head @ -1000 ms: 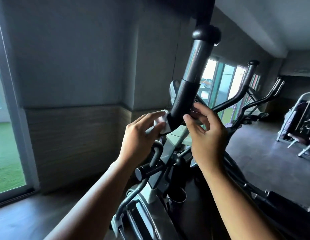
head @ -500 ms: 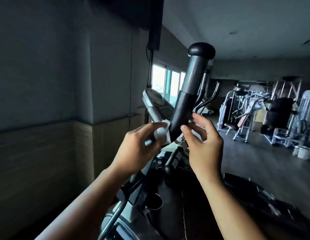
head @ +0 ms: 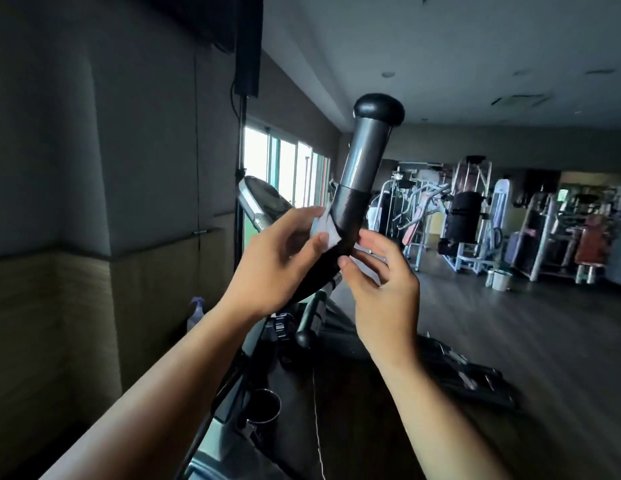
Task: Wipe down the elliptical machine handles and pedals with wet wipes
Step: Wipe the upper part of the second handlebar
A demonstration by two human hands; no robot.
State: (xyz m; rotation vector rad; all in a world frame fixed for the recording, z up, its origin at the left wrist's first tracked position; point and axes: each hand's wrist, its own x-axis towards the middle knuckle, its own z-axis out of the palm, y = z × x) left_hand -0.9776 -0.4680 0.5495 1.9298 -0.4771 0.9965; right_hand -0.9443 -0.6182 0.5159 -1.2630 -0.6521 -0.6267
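Up close, the left hand [head: 278, 261] pinches a white wipe [head: 323, 230] between thumb and forefinger, pressing it against the left side of the elliptical's handle [head: 366, 157], on the black grip just below the grey section. The other left fingers are loosely curled. The right hand [head: 383, 285] is on the handle's right side, its thumb and forefinger closed on a pale scrap that looks like the wipe's other end, and its remaining fingers are spread slightly. The handle leans up to the right. A console [head: 264, 202] stands behind it, with a spray bottle [head: 197, 311] by the wall and weight machines [head: 465, 216] across the room.
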